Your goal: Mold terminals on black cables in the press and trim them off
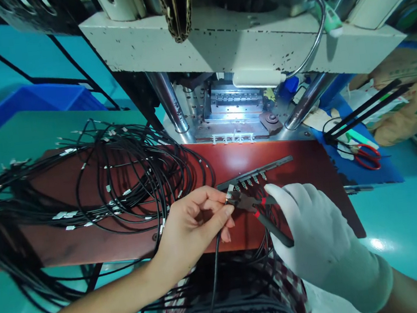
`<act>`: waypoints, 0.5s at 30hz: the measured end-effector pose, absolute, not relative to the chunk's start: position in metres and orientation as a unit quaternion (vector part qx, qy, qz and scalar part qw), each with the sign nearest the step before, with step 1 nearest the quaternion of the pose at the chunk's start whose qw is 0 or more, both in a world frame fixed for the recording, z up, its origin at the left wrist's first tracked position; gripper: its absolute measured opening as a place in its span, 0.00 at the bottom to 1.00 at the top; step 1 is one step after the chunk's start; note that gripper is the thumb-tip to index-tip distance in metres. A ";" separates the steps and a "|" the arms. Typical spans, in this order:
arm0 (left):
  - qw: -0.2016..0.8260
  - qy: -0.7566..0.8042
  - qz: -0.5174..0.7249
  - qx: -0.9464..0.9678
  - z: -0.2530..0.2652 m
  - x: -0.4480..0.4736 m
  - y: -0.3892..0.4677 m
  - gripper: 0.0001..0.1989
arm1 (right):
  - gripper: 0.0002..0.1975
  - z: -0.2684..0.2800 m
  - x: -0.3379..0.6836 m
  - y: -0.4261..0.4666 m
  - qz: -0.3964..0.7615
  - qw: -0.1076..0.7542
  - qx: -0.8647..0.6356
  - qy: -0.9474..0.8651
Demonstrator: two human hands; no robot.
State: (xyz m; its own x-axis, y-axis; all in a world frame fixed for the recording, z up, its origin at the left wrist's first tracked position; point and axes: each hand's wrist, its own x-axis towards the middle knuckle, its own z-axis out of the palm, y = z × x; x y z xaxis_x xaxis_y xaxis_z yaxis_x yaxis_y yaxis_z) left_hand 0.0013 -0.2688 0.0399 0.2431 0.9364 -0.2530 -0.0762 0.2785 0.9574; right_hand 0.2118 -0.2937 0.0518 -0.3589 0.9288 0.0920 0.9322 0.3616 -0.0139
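Observation:
My bare left hand (pixel 197 220) pinches the end of a black cable (pixel 216 263) between thumb and forefinger; the cable hangs down toward my lap. In a white glove, my right hand (pixel 315 234) is wrapped round pliers (pixel 275 227) with black and red handles. The jaws of the pliers meet the cable end at my left fingertips; whether they bite on it I cannot tell. Just behind, a dark metal bar (pixel 270 168) lies slantwise on the red-brown board, with several small metal connectors (pixel 249 182) along its near edge.
Coiled black cables (pixel 121 181) with white tags cover the board's left side. Beyond the board (pixel 307 165) stands a press with a lit metal mould (pixel 236 104) between steel columns. Red-handled scissors (pixel 367 157) lie at the right, near two black rods (pixel 369 110). A blue bin (pixel 37 103) is far left.

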 end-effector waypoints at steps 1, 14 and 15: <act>0.640 0.476 0.394 0.456 0.039 0.001 -0.269 0.09 | 0.25 0.053 0.211 -0.294 -0.031 0.034 -0.563 -0.825; 0.595 0.507 0.402 0.477 0.035 0.004 -0.275 0.09 | 0.27 0.052 0.209 -0.295 -0.041 -0.061 -0.567 -0.820; 0.601 0.503 0.402 0.474 0.035 0.004 -0.274 0.09 | 0.28 0.052 0.209 -0.295 -0.046 -0.058 -0.564 -0.822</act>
State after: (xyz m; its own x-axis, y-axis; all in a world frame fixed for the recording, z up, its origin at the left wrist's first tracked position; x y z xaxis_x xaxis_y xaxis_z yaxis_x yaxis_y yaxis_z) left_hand 0.0038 -0.2745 0.0355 0.1711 0.9598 -0.2226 -0.0062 0.2270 0.9739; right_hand 0.2092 -0.2950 0.0519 -0.3565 0.9332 -0.0446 0.9226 0.3592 0.1408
